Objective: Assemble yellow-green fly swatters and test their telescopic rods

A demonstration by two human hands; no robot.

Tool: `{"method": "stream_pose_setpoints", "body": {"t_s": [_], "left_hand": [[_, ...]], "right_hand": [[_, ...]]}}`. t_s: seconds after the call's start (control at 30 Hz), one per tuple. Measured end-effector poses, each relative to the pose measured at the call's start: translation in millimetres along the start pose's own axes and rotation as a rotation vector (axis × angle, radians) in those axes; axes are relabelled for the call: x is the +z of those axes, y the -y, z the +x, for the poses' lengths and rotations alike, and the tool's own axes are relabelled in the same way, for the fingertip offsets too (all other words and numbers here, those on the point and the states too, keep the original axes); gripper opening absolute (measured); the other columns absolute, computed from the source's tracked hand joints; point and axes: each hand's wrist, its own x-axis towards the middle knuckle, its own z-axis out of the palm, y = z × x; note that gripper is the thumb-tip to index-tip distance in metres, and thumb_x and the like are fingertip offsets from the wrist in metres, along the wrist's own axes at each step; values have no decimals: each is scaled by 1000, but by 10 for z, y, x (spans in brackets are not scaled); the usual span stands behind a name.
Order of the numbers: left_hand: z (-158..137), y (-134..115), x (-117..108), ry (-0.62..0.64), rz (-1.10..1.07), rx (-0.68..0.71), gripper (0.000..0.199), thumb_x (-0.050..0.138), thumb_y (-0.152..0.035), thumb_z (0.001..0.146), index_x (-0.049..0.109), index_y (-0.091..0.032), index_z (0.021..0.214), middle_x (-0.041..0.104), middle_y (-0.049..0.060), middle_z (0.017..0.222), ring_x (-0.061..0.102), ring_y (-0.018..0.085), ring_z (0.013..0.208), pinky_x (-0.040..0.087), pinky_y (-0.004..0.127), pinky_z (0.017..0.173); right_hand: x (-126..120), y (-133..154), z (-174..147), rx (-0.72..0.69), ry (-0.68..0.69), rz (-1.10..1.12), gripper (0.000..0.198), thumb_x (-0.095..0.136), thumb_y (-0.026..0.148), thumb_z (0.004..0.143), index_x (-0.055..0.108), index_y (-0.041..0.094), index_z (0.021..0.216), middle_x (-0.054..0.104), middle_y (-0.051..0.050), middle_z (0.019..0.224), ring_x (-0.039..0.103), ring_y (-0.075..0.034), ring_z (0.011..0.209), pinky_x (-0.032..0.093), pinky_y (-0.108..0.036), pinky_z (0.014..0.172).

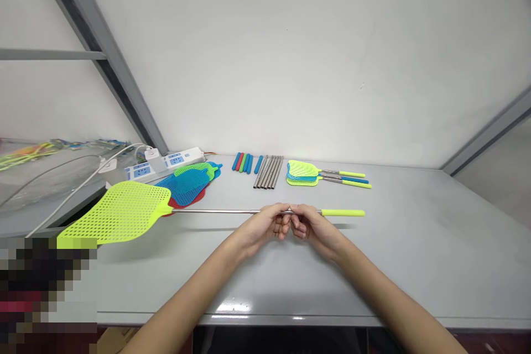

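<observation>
Just above the table, both hands grip one yellow-green fly swatter [128, 211] held level. Its perforated head points left, and a thin metal rod runs right to a yellow-green handle. My left hand [274, 222] is closed round the rod near its middle. My right hand [307, 221] pinches the same rod close beside the left, short of the handle, with the fingertips of both hands nearly meeting. The fingers partly hide the rod there. Behind the swatter's head lie loose blue, green and red swatter heads [188, 183], overlapping in a pile.
Several coloured handle grips [242, 162] and metal tubes [269, 172] lie along the back of the grey table [415, 243]. To their right is a stack of short swatters [302, 172]. White power strips [166, 161] with cables stand at the left, near a metal frame post [120, 83].
</observation>
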Motion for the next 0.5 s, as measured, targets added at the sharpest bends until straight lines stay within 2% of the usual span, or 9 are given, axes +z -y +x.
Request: {"method": "stream_pose_setpoints", "body": {"t_s": [0.17,0.4,0.5], "left_hand": [[-13,-8,4,62,-24,12,31,37,-32,76,54,-11,59,43,-2,50,39,8,47,33,22,50],[-13,1,-20,89,-16,1,36,32,-33,76,56,-10,62,50,3,51,46,11,50,35,23,50],[-21,-21,-16,115,1,-23,38,31,-33,76,55,-10,58,53,4,50,46,11,47,35,24,51]], "right_hand": [[-3,-40,18,-11,5,-1,34,46,32,75,44,14,46,40,2,43,31,-7,41,20,-22,46],[27,-55,26,-19,-2,31,32,47,30,74,45,14,46,39,3,41,31,-7,41,22,-22,45],[38,-49,23,-41,-36,9,32,48,30,72,45,14,44,33,5,38,29,-7,40,21,-22,45]]}}
